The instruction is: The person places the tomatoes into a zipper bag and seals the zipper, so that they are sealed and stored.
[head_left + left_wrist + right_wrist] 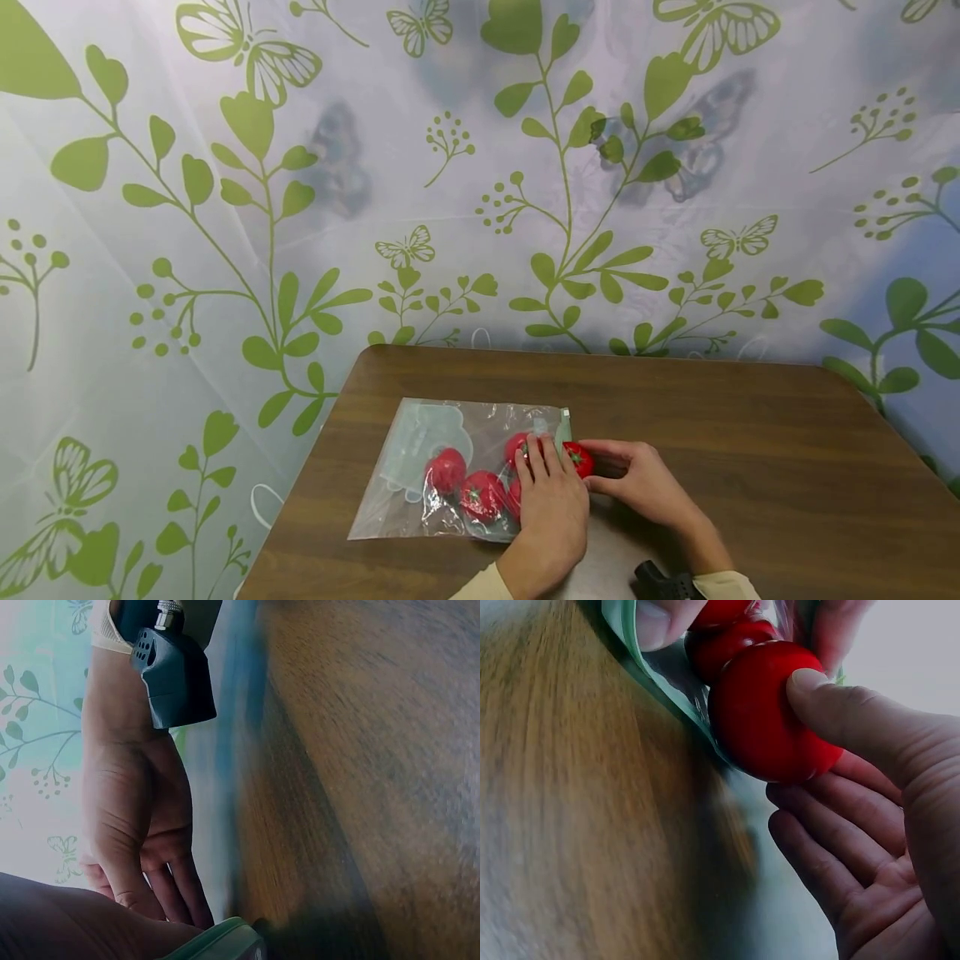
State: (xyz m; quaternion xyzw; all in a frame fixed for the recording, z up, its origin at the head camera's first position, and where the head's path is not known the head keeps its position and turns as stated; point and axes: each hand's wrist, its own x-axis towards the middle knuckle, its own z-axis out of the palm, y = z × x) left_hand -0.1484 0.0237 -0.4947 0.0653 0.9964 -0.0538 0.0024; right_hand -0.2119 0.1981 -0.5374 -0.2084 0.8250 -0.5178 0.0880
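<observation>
A clear zip bag (390, 500) with a green-edged mouth (632, 634) lies on the table, several red tomatoes (483, 495) inside. My left hand (551, 508) lies over its right part, fingers extended on top. In the right wrist view, the left thumb (652, 626) is at the bag's mouth, inside the green edge. My right hand (648, 487) holds one tomato (769, 712) at that mouth, thumb on one side and fingers on the other. This tomato touches another tomato (727, 649) behind it. In the left wrist view, the right hand (142, 817) hangs palm visible, fingertips hidden.
The brown wooden table (787, 467) extends to the right and behind the bag. Behind it hangs a curtain (420, 308) printed with green leaves and butterflies. A black camera mount (663, 579) sits on the right wrist.
</observation>
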